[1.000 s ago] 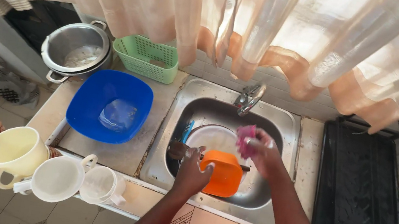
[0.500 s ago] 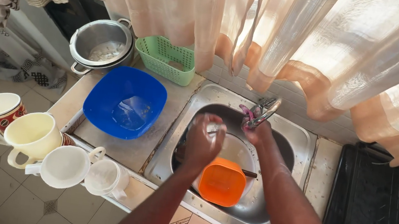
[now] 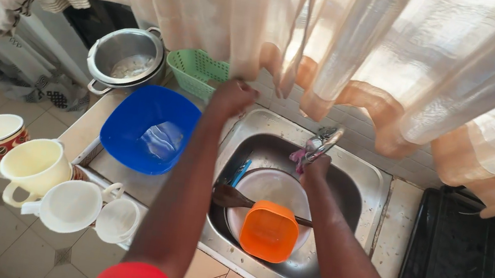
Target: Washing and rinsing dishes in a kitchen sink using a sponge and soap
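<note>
My left hand (image 3: 232,97) is raised to the lower edge of the peach curtain (image 3: 263,25), above the green plastic basket (image 3: 197,71); its fingers look closed on the cloth. My right hand (image 3: 316,165) is at the sink's tap (image 3: 327,138), holding a pink scrubbing cloth (image 3: 298,156) against it. Below in the steel sink (image 3: 364,175) lie a white plate (image 3: 273,188), an orange cup (image 3: 269,231) and a dark wooden spoon (image 3: 233,197).
A blue bowl (image 3: 149,128) with water sits on the drainboard, and a steel pot (image 3: 126,62) stands behind it. Several cups (image 3: 37,167) hang at the counter's front left edge. A black rack (image 3: 468,267) is at the right.
My left hand has risen out of the sink and gone up left to the curtain. My right hand with the pink cloth stays at the tap. The view has shifted closer.
</note>
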